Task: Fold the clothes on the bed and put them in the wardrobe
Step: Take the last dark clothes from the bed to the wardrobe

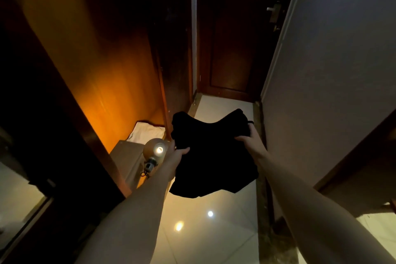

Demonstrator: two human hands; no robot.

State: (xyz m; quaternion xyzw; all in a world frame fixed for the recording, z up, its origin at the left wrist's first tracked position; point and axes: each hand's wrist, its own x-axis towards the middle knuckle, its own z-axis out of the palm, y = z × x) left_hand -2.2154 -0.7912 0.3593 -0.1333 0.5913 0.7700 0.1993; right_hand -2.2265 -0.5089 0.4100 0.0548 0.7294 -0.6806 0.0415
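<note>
A folded black garment point(211, 156) hangs in front of me over the tiled floor, held flat between both hands. My left hand point(179, 153) grips its left edge, thumb on top. My right hand point(249, 137) grips its right edge, fingers curled round the cloth. The open wardrobe point(102, 66) stands to my left, its wooden inside lit orange. A white cloth point(147, 133) lies on the wardrobe's low shelf point(126, 152), just left of the garment. The bed is out of view.
A lit lamp point(155, 149) sits on the shelf's front edge beside my left hand. The dark wardrobe door point(53, 135) stands open at the left. A dark room door point(231, 38) closes the narrow corridor ahead; a grey wall point(332, 70) runs along the right.
</note>
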